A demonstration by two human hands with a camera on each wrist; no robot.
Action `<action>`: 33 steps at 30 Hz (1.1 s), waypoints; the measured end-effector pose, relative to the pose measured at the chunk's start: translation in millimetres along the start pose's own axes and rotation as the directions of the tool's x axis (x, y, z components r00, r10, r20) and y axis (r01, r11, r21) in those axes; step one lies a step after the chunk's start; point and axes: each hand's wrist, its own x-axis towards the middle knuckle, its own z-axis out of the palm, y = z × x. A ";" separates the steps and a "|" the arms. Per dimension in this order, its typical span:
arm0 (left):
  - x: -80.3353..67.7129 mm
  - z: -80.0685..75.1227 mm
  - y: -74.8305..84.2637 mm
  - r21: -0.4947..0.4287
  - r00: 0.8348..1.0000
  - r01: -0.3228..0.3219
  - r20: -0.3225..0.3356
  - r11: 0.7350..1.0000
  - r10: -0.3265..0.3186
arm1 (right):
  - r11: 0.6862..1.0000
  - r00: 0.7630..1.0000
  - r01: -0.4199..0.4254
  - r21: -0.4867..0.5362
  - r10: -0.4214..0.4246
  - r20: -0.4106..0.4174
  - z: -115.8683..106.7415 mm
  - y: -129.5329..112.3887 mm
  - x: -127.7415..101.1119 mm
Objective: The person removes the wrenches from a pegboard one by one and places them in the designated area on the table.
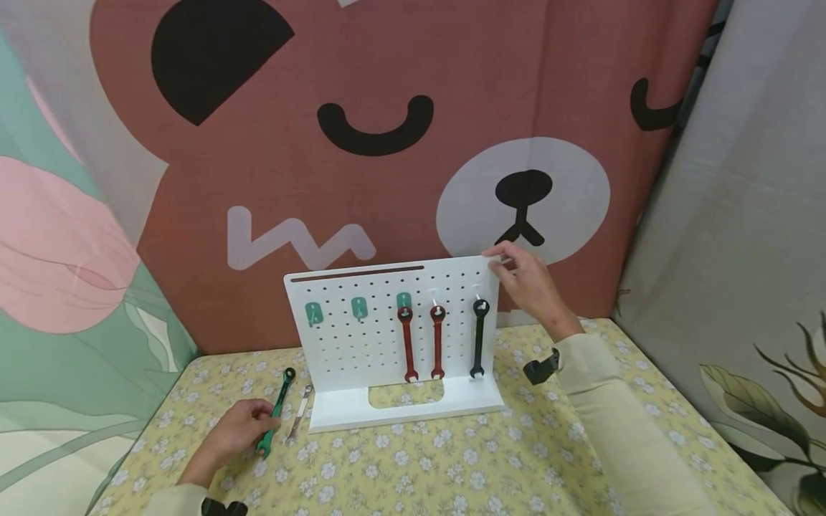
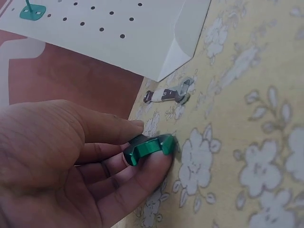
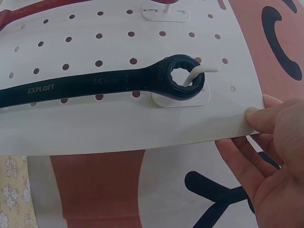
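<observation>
Lower left of the head view, the left hand point(image 1: 235, 432) is pinching the green wrench point(image 1: 275, 412), which is lying on the floral tablecloth point(image 1: 452, 466) beside a silver wrench point(image 1: 300, 414). At centre right, the right hand point(image 1: 530, 284) is gripping the upper right corner of the white pegboard point(image 1: 361, 344), where the black wrench point(image 1: 478, 337) is hanging.

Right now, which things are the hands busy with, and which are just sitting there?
Busy with:
- green wrench, gripped by left hand
- white pegboard, right hand holds its top corner

Just sitting:
- silver wrench on the tablecloth
- two red wrenches, hanging
- black wrench, hanging
</observation>
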 end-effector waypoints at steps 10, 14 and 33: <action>1.2 3.6 4.6 0.057 0.999 0.010 -0.036 0.998 -0.008 | 1.000 1.000 -0.002 -0.002 0.002 0.003 -1.8 0.3 -0.6; 0.4 4.1 6.0 0.075 0.999 0.002 -0.032 0.997 0.000 | 1.000 1.000 -0.001 0.000 0.001 0.008 -2.6 -0.2 -0.4; 0.8 3.9 12.6 0.387 0.993 -0.024 -0.096 0.922 0.067 | 1.000 1.000 -0.006 0.001 0.006 0.010 0.4 -0.3 -0.1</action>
